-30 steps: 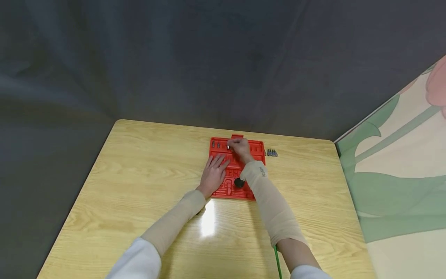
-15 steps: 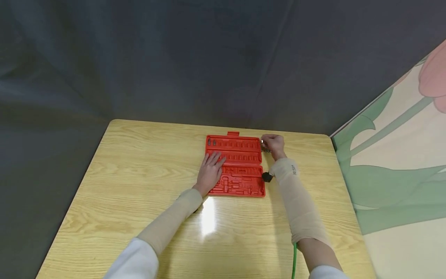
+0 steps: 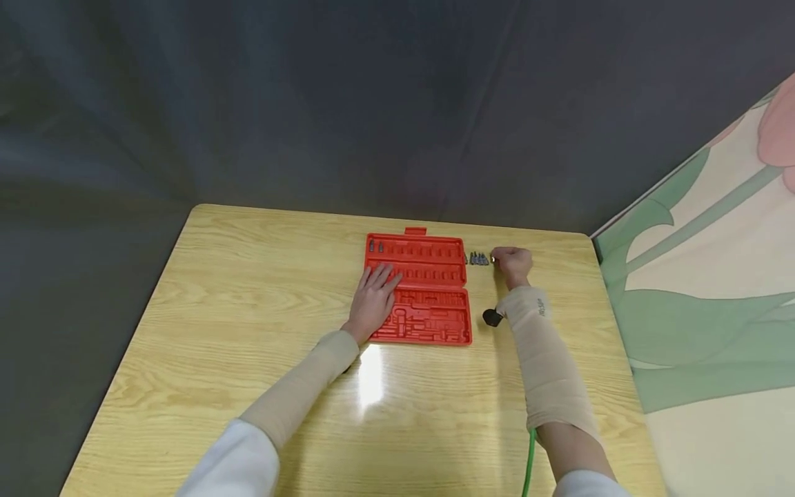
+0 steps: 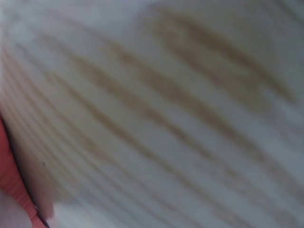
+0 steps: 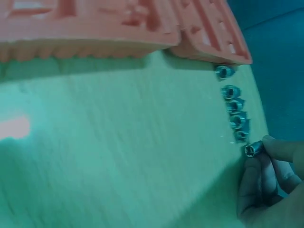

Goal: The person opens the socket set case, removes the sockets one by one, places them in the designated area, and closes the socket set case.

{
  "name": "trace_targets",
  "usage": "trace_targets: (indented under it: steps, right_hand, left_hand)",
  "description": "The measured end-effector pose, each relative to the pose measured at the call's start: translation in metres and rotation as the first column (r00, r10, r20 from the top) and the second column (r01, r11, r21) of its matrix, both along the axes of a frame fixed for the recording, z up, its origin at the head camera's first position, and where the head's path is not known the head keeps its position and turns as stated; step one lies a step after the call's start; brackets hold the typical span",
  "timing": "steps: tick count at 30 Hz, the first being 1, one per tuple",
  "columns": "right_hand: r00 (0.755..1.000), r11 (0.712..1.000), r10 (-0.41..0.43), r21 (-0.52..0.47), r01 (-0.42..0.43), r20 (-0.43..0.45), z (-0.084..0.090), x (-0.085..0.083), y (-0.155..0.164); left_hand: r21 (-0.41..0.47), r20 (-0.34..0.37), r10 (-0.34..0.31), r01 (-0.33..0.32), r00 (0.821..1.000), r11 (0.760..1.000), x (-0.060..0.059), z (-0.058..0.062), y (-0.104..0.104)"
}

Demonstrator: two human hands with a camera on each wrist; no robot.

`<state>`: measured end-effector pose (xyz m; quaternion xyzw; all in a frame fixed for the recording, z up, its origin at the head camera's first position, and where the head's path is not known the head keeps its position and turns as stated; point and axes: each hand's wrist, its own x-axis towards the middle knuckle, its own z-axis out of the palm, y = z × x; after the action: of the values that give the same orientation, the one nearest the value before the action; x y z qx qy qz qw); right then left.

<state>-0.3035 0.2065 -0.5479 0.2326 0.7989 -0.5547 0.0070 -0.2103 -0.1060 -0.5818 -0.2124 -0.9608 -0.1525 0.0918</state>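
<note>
Red case (image 3: 415,288): two bits left inside
Table row (image 5: 232,104): five out
Right hand (image 3: 514,265): pinching sixth bit (image 5: 251,150)
Left hand (image 3: 375,298): flat on case

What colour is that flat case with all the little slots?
The tool case is bright red, shown best in the head view; the left hand rests on it.

So the right hand (image 3: 514,264) left the red case (image 3: 428,304) and carried a socket (image 5: 251,149) over beside the loose row (image 3: 478,259).
</note>
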Motion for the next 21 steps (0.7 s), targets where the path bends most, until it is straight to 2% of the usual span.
trace_targets:
  steps: [10,17,21]
  right_hand:
    - [0.997,0.995,-0.066,0.069,0.068,-0.033,-0.010,-0.002,-0.007]
    - [0.997,0.985,-0.045,0.163,0.056,-0.069,-0.014,0.002,-0.013]
    - [0.994,0.982,-0.056,0.173,0.072,-0.093,-0.015,0.004,-0.017]
  left_hand:
    - [0.021,0.009,0.000,-0.001,1.000,1.000,-0.002,0.001,0.002]
    - [0.038,0.019,0.007,-0.008,1.000,0.999,-0.001,-0.001,0.002]
    - [0.036,0.017,0.004,-0.004,1.000,0.999,-0.001,-0.001,0.001]
